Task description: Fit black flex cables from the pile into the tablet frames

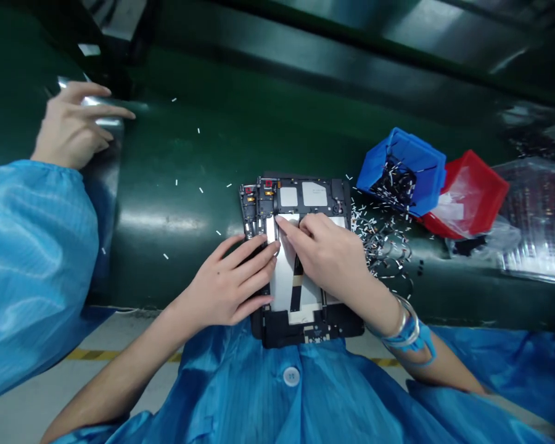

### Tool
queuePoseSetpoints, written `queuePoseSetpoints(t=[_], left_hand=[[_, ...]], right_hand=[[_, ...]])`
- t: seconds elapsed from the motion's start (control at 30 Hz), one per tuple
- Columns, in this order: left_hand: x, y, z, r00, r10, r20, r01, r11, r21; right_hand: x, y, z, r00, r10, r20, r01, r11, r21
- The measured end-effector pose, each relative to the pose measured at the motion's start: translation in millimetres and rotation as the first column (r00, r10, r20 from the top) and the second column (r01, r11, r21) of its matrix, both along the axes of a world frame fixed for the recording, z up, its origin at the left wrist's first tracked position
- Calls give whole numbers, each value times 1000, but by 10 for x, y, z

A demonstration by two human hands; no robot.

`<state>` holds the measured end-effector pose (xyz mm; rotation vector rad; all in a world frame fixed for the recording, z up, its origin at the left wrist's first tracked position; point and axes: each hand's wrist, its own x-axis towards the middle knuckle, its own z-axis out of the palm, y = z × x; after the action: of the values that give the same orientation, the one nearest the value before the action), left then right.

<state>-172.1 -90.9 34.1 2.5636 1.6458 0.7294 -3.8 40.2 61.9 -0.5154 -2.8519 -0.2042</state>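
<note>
A stack of opened tablets [283,280], with bare internals facing up, lies in front of me at the table's near edge. My left hand [238,277] rests on the left side of the top tablet, fingers spread and flat. My right hand [328,246] lies over the middle of that tablet. Its index finger is stretched to the upper left part, touching near a white strip [271,229], while the other fingers curl under. Whatever those curled fingers may hold is hidden. A dark flat cable [296,290] runs down the tablet's silver plate below the right hand.
Right of the tablets lies a pile of small cables [388,246] among white scraps. Behind it stand a blue bin [432,179] with dark cables and a red bin [493,185] with plastic bags. Clear plastic trays [541,216] lie far right. A co-worker's hand [74,126] is at left.
</note>
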Motion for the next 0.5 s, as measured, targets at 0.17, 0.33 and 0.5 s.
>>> queuePoseSetpoints(t=[0.17, 0.33, 0.5], left_hand=[[130, -105, 67, 960, 117, 253, -112, 993, -34], [511, -395, 54, 679, 614, 402, -536, 789, -300], [722, -512, 148, 631, 606, 484, -456, 795, -400]], right_hand=[[368, -71, 132, 951, -208, -230, 181, 975, -132], [919, -331, 12, 797, -598, -90, 562, 787, -253], [901, -467, 23, 813, -582, -11, 524, 740, -421]])
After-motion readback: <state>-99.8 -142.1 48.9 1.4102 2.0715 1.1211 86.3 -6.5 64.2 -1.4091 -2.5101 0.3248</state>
